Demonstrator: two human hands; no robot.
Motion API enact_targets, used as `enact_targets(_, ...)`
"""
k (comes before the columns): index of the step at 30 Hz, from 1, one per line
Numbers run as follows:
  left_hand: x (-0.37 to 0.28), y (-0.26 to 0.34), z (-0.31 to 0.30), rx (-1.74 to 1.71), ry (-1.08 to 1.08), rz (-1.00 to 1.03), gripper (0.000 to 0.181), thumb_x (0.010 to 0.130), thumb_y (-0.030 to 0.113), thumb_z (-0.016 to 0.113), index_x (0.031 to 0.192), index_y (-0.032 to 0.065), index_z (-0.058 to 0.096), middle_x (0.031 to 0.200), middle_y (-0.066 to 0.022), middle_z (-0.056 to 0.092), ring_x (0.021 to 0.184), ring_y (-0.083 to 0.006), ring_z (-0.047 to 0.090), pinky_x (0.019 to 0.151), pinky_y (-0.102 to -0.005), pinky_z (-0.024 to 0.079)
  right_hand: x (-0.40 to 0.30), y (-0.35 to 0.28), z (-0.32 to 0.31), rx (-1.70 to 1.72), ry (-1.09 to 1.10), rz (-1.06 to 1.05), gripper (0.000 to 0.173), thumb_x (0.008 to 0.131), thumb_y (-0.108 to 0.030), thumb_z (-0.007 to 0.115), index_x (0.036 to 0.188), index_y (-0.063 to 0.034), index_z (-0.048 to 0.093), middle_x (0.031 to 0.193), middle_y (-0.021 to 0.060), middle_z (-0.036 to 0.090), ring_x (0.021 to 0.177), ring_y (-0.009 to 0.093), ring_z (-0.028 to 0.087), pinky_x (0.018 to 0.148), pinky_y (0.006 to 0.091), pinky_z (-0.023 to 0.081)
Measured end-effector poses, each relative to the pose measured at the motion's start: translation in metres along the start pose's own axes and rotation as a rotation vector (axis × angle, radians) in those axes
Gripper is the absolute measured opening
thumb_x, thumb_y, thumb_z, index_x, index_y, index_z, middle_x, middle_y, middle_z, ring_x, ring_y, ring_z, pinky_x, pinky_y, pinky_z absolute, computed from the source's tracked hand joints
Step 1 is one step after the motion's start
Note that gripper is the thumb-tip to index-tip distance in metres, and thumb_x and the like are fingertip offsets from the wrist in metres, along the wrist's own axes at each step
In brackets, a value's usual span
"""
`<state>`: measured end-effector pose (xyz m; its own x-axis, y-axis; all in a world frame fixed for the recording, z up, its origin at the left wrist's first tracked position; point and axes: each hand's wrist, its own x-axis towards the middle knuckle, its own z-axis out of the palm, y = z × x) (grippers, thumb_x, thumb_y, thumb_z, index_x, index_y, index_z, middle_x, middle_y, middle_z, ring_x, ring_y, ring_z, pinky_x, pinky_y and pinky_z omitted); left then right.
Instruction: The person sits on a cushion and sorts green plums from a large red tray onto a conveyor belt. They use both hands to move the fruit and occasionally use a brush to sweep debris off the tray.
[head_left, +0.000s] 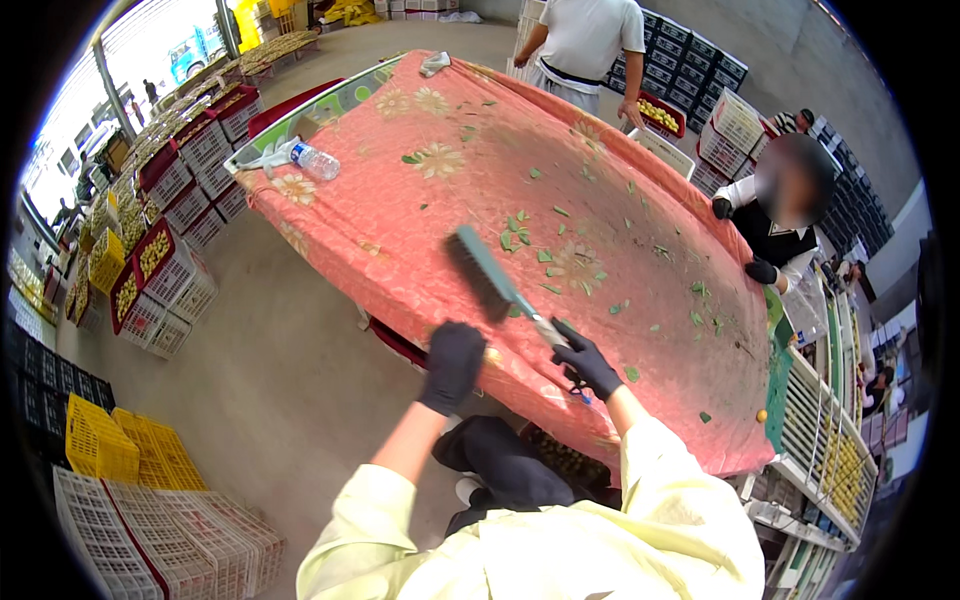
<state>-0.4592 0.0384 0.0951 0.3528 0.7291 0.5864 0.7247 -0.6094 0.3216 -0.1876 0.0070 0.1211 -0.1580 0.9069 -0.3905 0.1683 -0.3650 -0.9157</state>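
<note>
My right hand (586, 361), in a dark glove, grips the handle of a bench brush (487, 276) with a green back and dark bristles. The brush is over a table covered with a pink floral cloth (495, 180), its bristles blurred. My left hand (454, 360), also in a dark glove, is at the near edge of the cloth; its fingers look curled, and whether they grasp the cloth cannot be told. Green leaves (514, 232) and bits of dirt lie scattered across the cloth. One small yellow fruit (761, 415) rests near its right end.
A plastic bottle (315, 160) and a pale glove (262, 157) lie at the table's left corner. A co-worker (780, 217) in dark gloves touches the far right edge; another person (589, 45) stands behind. A slatted sorting machine (817, 427) adjoins the right end. Stacked crates (165, 300) stand left.
</note>
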Motion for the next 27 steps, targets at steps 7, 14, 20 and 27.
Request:
enact_targets(7,0.025,-0.133,-0.074,0.114,0.186,-0.108,0.030,0.080,0.015,0.073,0.106,0.0064,0.062,0.111,-0.0125,0.065,0.108,-0.0329,0.057,0.103,-0.0513,0.035,-0.027,0.024,-0.044,0.278,0.754,0.017,0.055,0.096,-0.023,0.055,0.147,-0.0273,0.038,0.069,-0.0006,0.055,0.045,0.006,0.044,0.038,0.0205,0.034)
enact_targets(14,0.096,-0.226,-0.058,0.304,-0.361,-0.141,0.028,0.084,0.037,0.065,0.080,0.0093,0.067,0.077,-0.0100,0.066,0.075,-0.0281,0.064,0.066,-0.0464,0.047,0.105,-0.054,0.070,0.347,0.063,0.018,0.062,0.094,-0.019,0.058,0.150,-0.0257,0.033,0.077,-0.0012,0.058,0.048,0.005,0.042,0.042,0.0210,0.034)
enact_targets(20,0.090,-0.227,-0.064,0.422,-0.361,-0.088,0.039,0.086,0.042,0.062,0.061,0.0127,0.063,0.061,-0.0084,0.060,0.056,-0.0279,0.060,0.051,-0.0436,0.042,0.112,-0.014,0.034,0.462,0.430,0.086,0.055,0.095,-0.018,0.054,0.148,-0.0213,0.038,0.077,0.0027,0.062,0.045,0.007,0.046,0.039,0.0201,0.036)
enact_targets(27,0.112,-0.249,-0.082,-0.052,-0.502,-0.048,0.035,0.087,0.040,0.063,0.067,0.0112,0.062,0.061,-0.0105,0.059,0.061,-0.0294,0.060,0.057,-0.0439,0.044,0.109,-0.078,0.084,0.581,0.666,0.003,0.052,0.098,-0.019,0.051,0.148,-0.0198,0.036,0.069,0.0031,0.058,0.040,0.006,0.042,0.035,0.0201,0.034)
